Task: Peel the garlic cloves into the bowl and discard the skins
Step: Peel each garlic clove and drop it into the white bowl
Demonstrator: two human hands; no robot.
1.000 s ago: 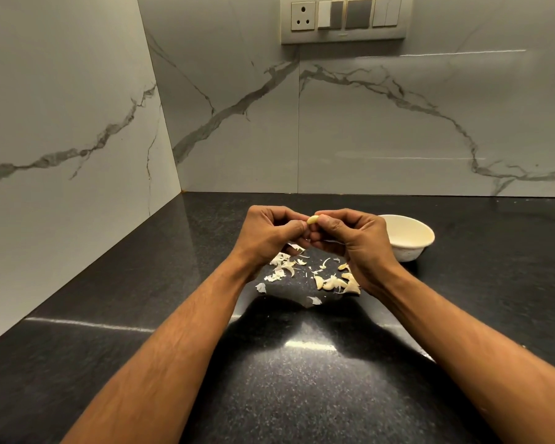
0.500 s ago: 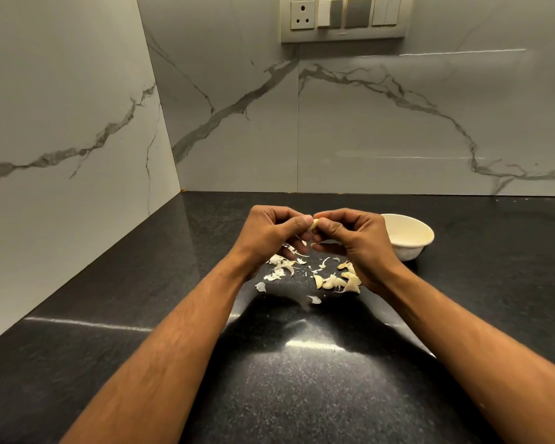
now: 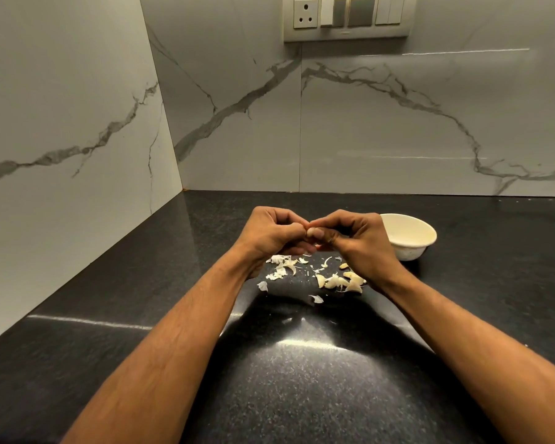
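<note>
My left hand (image 3: 274,233) and my right hand (image 3: 354,240) meet fingertip to fingertip above the black counter, curled around one garlic clove that is almost wholly hidden between them. Below the hands lie torn garlic skins (image 3: 281,267) on the left and a small heap of garlic cloves (image 3: 340,280) on the right. A cream bowl (image 3: 407,235) stands just right of my right hand; its inside is mostly out of sight.
The black speckled counter (image 3: 285,373) runs into a corner of white marble walls at left and back. A switch panel with a socket (image 3: 346,17) sits high on the back wall. Stray skin flakes (image 3: 316,298) lie near the front of the pile.
The pale clove tip that showed between my thumbs a second ago is now covered by my fingertips. Both hands have stayed in the same place above the pile.
</note>
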